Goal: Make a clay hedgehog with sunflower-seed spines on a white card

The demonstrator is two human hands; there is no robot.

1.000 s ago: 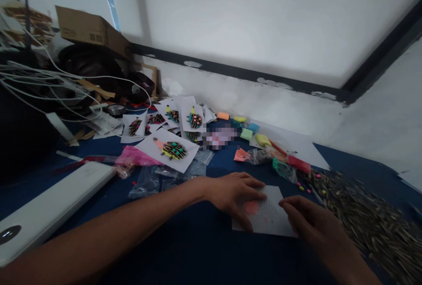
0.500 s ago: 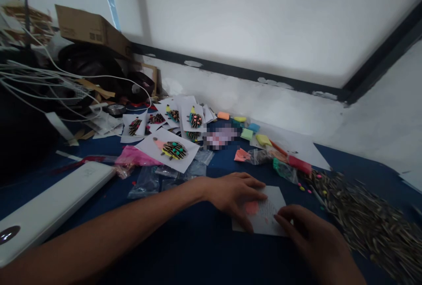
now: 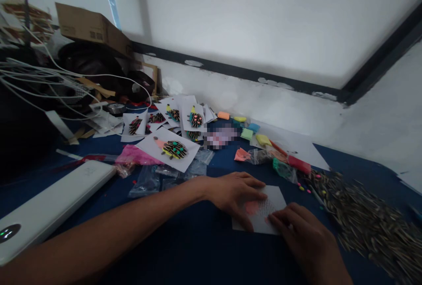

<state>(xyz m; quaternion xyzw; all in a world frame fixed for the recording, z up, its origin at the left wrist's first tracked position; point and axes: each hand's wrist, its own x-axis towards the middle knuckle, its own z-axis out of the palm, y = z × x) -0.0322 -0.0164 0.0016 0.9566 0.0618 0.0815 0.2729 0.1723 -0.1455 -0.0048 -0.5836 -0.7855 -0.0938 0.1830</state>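
Note:
A white paper card (image 3: 273, 193) lies on the blue tabletop, bearing a patch of soft orange material (image 3: 252, 207) and a greyish printed area beside it. My left hand (image 3: 235, 195) rests on the card's left part, fingers spread and thumb apart, pressing it flat. At the card's right side, my right hand (image 3: 301, 228) has its thumb and fingertips pinched together, touching the surface near the printed area. Whatever lies between those fingertips, if anything, is too small to make out. A small orange bit shows near them.
A heap of striped sunflower seeds (image 3: 372, 221) spreads at the right. Beyond the card lie coloured clay pieces (image 3: 246, 134) and plastic bags (image 3: 285, 171). Finished-looking hedgehog cards (image 3: 168, 149) are stacked back left. A white power bank (image 3: 62, 201) and tangled cables (image 3: 39, 74) occupy the left.
My right hand has moved a little left across the card, its fingertips now nearer the printed area. My left hand and the card stay in place.

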